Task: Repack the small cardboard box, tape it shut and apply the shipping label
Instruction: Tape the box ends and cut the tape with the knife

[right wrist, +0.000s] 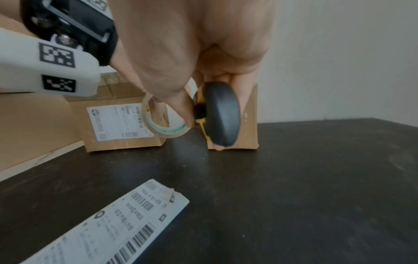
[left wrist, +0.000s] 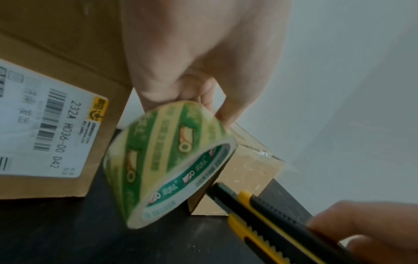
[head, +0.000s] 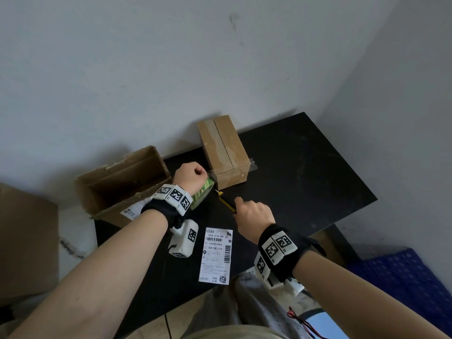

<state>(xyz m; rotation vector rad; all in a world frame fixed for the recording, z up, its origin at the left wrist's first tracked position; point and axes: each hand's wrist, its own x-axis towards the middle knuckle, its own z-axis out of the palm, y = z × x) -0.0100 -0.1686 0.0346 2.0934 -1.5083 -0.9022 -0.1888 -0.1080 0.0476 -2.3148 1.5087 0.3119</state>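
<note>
On a black table (head: 305, 167), the left hand (head: 189, 176) grips a green-printed roll of clear tape (left wrist: 172, 160) against the small closed cardboard box (head: 225, 152), while the right hand (head: 254, 214) grips a yellow-and-black utility knife (left wrist: 260, 212) aimed at the stretched tape. The blade sits near the left fingers and could nick them or gouge the box. A larger open cardboard box (head: 122, 184) crowds the left side; the white shipping label (head: 216, 255) lies loose nearer the person.

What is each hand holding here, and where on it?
Left hand grips the tape roll by its upper rim; right hand holds the utility knife by its rear handle.

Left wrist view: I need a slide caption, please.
Left hand holds the tape roll beside the small cardboard box while the right hand brings up a utility knife.
</note>
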